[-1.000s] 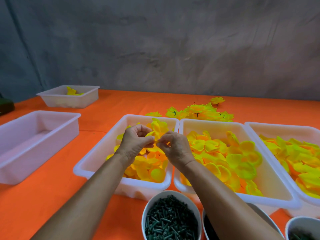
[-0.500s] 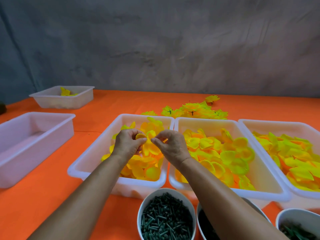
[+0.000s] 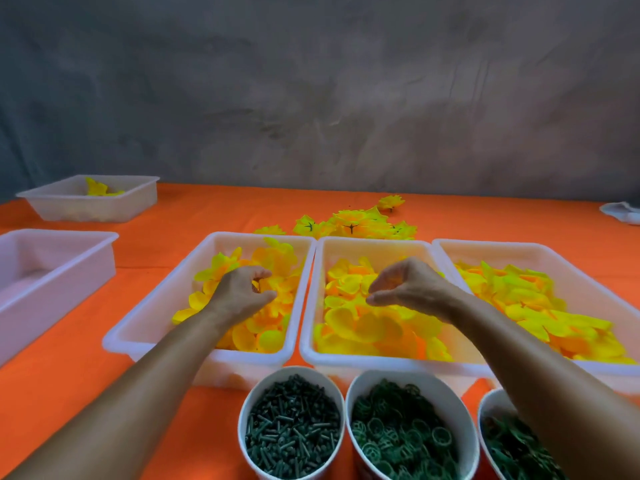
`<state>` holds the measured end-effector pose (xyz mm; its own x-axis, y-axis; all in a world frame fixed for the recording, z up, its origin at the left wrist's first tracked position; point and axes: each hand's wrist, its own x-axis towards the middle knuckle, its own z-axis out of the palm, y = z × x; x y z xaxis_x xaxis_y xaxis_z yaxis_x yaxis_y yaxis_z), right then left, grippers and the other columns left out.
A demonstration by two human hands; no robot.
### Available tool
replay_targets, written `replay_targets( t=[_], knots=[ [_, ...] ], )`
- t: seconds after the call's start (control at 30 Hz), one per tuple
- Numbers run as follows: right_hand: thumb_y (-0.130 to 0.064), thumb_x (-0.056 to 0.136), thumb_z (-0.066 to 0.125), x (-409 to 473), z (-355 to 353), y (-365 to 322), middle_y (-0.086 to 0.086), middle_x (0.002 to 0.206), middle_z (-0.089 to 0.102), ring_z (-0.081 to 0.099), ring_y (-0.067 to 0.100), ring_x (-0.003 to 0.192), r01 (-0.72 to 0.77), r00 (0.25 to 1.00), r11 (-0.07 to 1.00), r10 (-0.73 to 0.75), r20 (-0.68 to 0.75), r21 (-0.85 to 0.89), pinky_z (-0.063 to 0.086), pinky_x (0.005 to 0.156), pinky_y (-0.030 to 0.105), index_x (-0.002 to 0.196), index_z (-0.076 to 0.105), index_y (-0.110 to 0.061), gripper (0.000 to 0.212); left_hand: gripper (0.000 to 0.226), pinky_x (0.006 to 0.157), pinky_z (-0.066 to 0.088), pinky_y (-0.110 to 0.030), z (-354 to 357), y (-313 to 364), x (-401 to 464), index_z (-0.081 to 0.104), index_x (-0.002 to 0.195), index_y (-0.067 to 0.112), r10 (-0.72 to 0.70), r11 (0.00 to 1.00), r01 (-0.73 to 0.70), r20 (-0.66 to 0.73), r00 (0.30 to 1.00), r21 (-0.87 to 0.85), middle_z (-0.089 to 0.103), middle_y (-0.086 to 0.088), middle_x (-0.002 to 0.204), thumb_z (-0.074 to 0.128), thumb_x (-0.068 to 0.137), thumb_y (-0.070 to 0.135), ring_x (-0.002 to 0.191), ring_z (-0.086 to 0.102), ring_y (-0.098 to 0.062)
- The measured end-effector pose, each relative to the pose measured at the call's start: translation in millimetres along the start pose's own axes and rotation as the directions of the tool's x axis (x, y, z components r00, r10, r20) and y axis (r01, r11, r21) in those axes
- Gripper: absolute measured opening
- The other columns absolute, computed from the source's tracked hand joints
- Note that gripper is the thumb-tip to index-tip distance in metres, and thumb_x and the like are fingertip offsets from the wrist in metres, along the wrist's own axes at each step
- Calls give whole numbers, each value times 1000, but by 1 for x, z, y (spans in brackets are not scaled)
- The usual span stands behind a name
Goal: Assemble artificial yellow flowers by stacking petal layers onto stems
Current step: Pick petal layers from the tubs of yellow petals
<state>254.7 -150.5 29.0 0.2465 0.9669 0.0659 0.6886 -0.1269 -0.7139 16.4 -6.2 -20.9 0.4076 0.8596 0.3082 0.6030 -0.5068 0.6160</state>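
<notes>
**Hands part over the petal trays**

The two hands, which were pinched together over one small petal piece a moment ago, are now working well apart. The left hand (image 3: 242, 292) is resting down in the left tray (image 3: 145, 327), its fingers curled into the heap of yellow petal layers (image 3: 266, 327); it seems to be gripping something small there, though I cannot tell exactly what, or whether a stem is in it. The right hand (image 3: 405, 285) is hovering over the middle tray (image 3: 311, 344), thumb and fingertips drawn close as if pinching, just above the larger petals (image 3: 360, 327); whether it is holding one already is too blurred to say.

I am reading this as the switch from the first layer to the next: the right hand is going for a bigger petal while the left is keeping the started piece low in its tray. A third tray (image 3: 446, 247) on the right is holding more petals, so more layers are probably waiting.

In front of the trays, on the orange worktop (image 3: 69, 386), three cups are standing: one of dark green stem pegs (image 3: 291, 431) and two of green rings (image 3: 401, 441). Finished flowers (image 3: 353, 226) are lying beyond the trays. Two more tubs are sitting off to the left.
</notes>
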Motion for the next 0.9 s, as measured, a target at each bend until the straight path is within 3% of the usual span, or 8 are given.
replay_targets(
  t=[0.1, 0.2, 0.37, 0.43, 0.53, 0.6, 0.73, 0.9],
  knots=[
    [-19, 68, 84, -9, -3, 6, -2, 86, 72, 63, 8, 78, 0, 993, 995, 12, 120, -101, 50, 72, 22, 88, 74, -14, 23, 40, 84, 44, -28, -1, 5, 1, 63, 119, 8, 42, 997, -41, -6, 999, 67, 64, -10, 117, 72, 81, 15, 91, 59, -22],
    [-19, 69, 83, -10, 6, 4, -10, 72, 60, 54, 4, 66, 83, 982, 962, -35, 185, -261, 40, 57, 15, 95, 74, -14, 28, 34, 83, 42, -28, -7, 17, 6, 66, 115, 7, 96, 990, -90, -50, 994, 110, 65, -11, 116, 71, 82, 13, 96, 60, -26],
    [-14, 74, 78, -7, 13, 5, -14, 65, 48, 49, 8, 64, 129, 981, 924, -67, 181, -359, 33, 51, 16, 91, 71, -11, 19, 22, 79, 49, -29, -3, 62, 4, 71, 101, 5, 208, 973, -213, -65, 976, -87, 70, -7, 99, 73, 80, 13, 80, 62, -18],
    [-10, 76, 76, -5, 11, 8, -12, 65, 49, 46, 4, 61, 99, 985, 969, -64, 160, -224, 34, 51, 14, 81, 67, -13, 11, 18, 73, 49, -27, 5, 77, 0, 73, 94, 8, 247, 949, -229, 60, 967, -216, 70, -2, 86, 75, 79, 18, 71, 57, -9],
    [-2, 80, 70, -1, 5, 11, -4, 66, 51, 47, 9, 60, 29, 996, 991, -40, 76, 133, 38, 54, 20, 71, 56, -17, 22, 23, 66, 47, -22, 19, 89, -1, 74, 89, 11, 221, 925, -138, 205, 953, -355, 67, 5, 77, 78, 75, 28, 65, 54, -3],
    [0, 82, 66, 3, 2, 14, 1, 68, 53, 51, 13, 60, 14, 1000, 976, -17, 10, 218, 43, 53, 23, 74, 54, -16, 22, 26, 63, 46, -18, 29, 94, 0, 72, 92, 10, 185, 919, -89, 221, 957, -385, 66, 6, 75, 81, 72, 25, 64, 54, -2],
    [5, 82, 65, 5, 11, 23, 1, 67, 57, 55, 9, 57, 15, 996, 921, 18, -82, 389, 47, 49, 20, 75, 55, -14, 23, 21, 75, 52, -33, 43, 97, 4, 68, 93, 4, 172, 893, -57, 224, 959, -446, 66, -11, 81, 74, 74, -5, 74, 59, -18],
    [8, 78, 67, 5, 15, 33, 3, 71, 65, 57, 6, 57, 33, 993, 876, 25, -114, 481, 44, 50, 15, 79, 65, -14, 22, 19, 73, 55, -35, 51, 95, 6, 70, 84, 7, 169, 874, -69, 166, 972, -481, 68, -11, 78, 69, 76, -9, 71, 62, -17]
  ],
)
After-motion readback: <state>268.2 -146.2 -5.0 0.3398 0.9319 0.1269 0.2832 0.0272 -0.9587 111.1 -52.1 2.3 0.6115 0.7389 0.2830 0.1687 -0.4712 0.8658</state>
